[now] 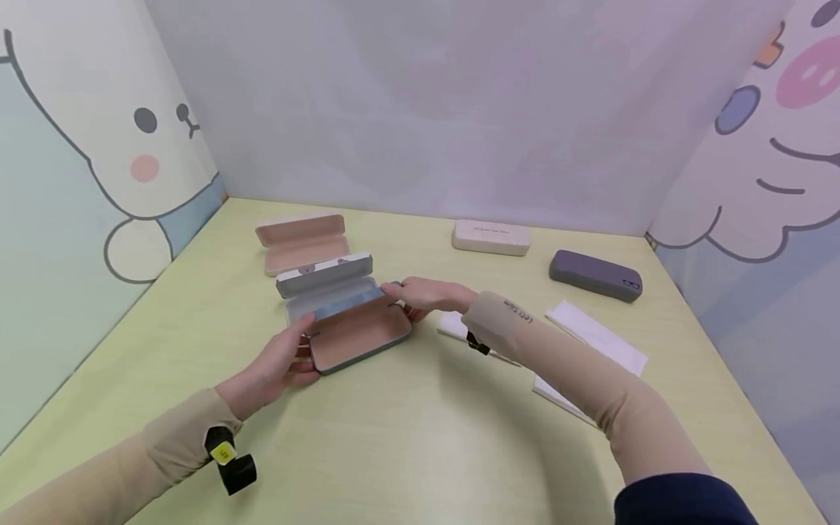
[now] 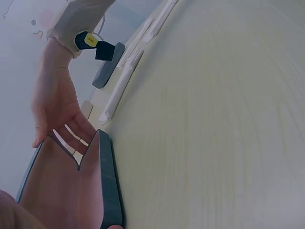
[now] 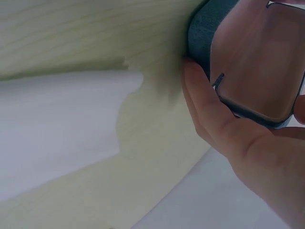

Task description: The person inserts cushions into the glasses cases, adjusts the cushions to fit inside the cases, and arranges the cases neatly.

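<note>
Nearest, the right arm shows a navy cuff (image 1: 682,499) over a beige sleeve (image 1: 558,357), reaching in from the lower right toward the centre. The left arm comes from the lower left in a matching sleeve, a black wrist camera (image 1: 226,461) strapped on its inner side.

The left hand (image 1: 272,367) closes in on the left end of the teal case (image 1: 357,340), thumb up at the lid's side and fingers spread low round the end wall. The right hand (image 1: 429,294) takes the other end, its thumb over the lid's edge and its fingers along the end. Each grip is only part closed, as wide as the end it has hold of. Between the two, left of the table's centre, the teal case is open, its pinkish lining facing the person; whether its base touches the table (image 1: 407,445) I cannot tell.

To the right, white sheets (image 1: 600,337) lie partly under the right forearm. Just behind the teal case stands an open grey-lined case (image 1: 324,275), then an open pink case (image 1: 305,253). At the right is a closed dark case (image 1: 593,275); beyond it, further left, a closed pale case (image 1: 491,238) lies near the back wall (image 1: 420,109).
</note>
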Demonstrator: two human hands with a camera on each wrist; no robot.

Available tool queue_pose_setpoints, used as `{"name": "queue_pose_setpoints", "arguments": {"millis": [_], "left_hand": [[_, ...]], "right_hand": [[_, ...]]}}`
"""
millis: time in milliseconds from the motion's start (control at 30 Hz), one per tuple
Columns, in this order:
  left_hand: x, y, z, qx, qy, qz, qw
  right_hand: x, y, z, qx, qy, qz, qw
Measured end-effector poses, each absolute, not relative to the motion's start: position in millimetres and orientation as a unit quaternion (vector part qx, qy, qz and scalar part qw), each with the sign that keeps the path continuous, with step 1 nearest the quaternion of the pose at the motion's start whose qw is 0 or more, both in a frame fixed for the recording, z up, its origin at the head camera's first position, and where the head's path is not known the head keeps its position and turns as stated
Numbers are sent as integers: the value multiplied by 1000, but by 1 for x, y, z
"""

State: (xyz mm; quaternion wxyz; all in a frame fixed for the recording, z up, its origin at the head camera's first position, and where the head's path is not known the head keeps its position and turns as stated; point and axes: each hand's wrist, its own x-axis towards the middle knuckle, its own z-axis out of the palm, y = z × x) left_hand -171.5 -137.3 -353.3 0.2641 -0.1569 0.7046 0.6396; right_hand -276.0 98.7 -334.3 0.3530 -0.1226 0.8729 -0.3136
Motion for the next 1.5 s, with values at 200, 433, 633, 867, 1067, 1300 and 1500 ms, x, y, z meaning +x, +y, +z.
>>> {"name": "queue_pose_setpoints", "arguments": {"millis": [200, 433, 633, 867, 1067, 1300, 1500], "left_hand": [[-172, -122, -354, -143, 696, 655, 256], [-175, -101, -357, -120, 681, 676, 253], [-183, -84, -358, -135, 668, 688, 251], [-195, -68, -362, -148, 652, 704, 238], [-204, -53, -364, -159, 655, 704, 223], [-217, -42, -360, -166, 682, 679, 218], [-224, -32, -356, -182, 659, 696, 221]], "right_hand": [[-287, 111, -331, -128, 865, -314, 371], [-300, 129, -328, -132, 856, -317, 386], [-308, 140, -324, -116, 852, -328, 391], [-316, 155, -324, -101, 843, -353, 393], [-323, 170, -328, -87, 841, -369, 386], [-326, 181, -329, -75, 841, -384, 373], [-330, 183, -326, -61, 847, -390, 357]]}}
